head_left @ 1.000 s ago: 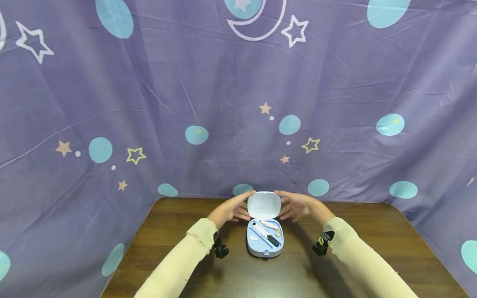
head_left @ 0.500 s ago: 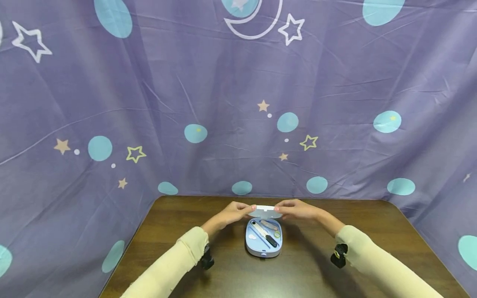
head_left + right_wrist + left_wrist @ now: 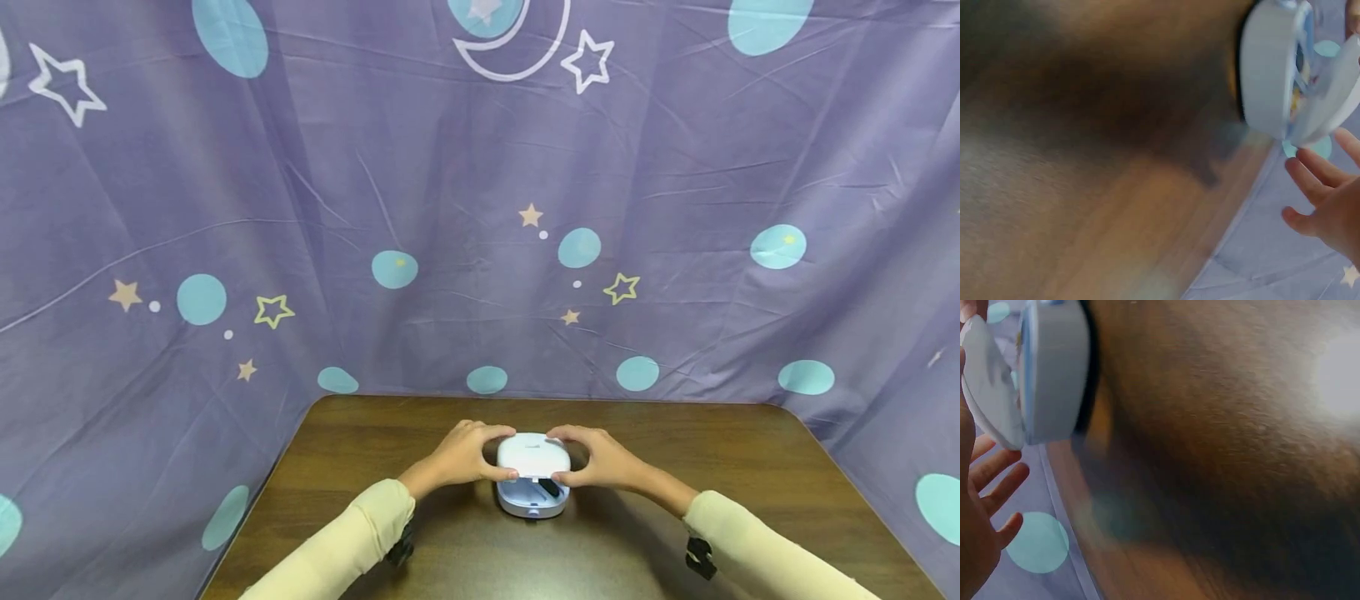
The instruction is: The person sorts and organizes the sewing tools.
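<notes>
A small case [image 3: 532,507] with a white outer wall and light blue inside stands on the table, its hinged white lid [image 3: 533,452] tilted partway down over it. My left hand [image 3: 463,454] grips the lid's left side, thumb at the front edge and index finger at the back. On the opposite side my right hand [image 3: 603,458] holds the lid the same way. Under the lid's front edge shows the black end of a tool [image 3: 550,487]; the other contents are mostly hidden. Both wrist views show a wedge-shaped gap between lid [image 3: 988,381] and base [image 3: 1266,69].
The brown wooden table [image 3: 360,450] spreads around the case. Behind its far edge hangs a purple curtain [image 3: 465,333] with stars and teal spots. A black wrist camera sits at each cuff.
Both hands have swung the lid from nearly upright forward and down over the case. The thumbs have come round to the lid's front edge, and the contents have become mostly covered.
</notes>
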Tool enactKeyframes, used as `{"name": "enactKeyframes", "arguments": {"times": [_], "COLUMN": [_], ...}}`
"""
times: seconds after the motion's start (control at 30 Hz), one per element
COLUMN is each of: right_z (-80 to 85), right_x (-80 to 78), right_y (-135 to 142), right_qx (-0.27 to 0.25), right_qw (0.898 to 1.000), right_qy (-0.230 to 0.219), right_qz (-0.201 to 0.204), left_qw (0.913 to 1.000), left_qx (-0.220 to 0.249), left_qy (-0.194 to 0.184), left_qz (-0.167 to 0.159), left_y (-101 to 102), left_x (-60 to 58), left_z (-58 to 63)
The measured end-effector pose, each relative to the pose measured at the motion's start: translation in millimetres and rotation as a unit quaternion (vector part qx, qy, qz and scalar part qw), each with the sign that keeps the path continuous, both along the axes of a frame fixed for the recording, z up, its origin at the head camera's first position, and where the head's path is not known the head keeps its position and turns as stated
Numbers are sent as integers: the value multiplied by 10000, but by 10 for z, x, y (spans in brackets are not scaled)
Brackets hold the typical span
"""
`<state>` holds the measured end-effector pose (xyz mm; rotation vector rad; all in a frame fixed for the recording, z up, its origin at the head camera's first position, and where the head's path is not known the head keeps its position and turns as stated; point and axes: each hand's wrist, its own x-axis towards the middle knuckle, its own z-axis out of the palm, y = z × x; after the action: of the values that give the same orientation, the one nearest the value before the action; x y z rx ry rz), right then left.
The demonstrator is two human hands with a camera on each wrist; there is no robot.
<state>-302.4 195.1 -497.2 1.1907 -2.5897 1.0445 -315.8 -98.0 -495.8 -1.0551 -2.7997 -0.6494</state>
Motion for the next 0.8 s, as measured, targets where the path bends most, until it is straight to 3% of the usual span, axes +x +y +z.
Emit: {"name": "enactKeyframes", "arguments": {"times": [0.13,0.2,0.43,0.53,0.8], "right_z": [-101,-137,-238,-277,-357], "right_x": [54,89,154,152,117], "right_y": [-9,-14,-15,-9,-7], "right_qx": [254,408,827,957,962], "right_qw": [9928,9870,9741,9685,9575], "right_qy": [1154,1526,2064,2262,2702], "right_qz": [-176,-282,-410,-415,-320], "left_qw": [9969,9929,9763,9729,9740], "left_qx": [-380,-483,-606,-656,-745], "left_qy": [679,1068,2058,2205,2137], "left_qz": [-119,-212,-266,-216,-80], "left_y": [3,1,-5,-3,2], "left_x": [42,61,101,117,155], "left_z": [-57,-80,-194,-227,-259]}}
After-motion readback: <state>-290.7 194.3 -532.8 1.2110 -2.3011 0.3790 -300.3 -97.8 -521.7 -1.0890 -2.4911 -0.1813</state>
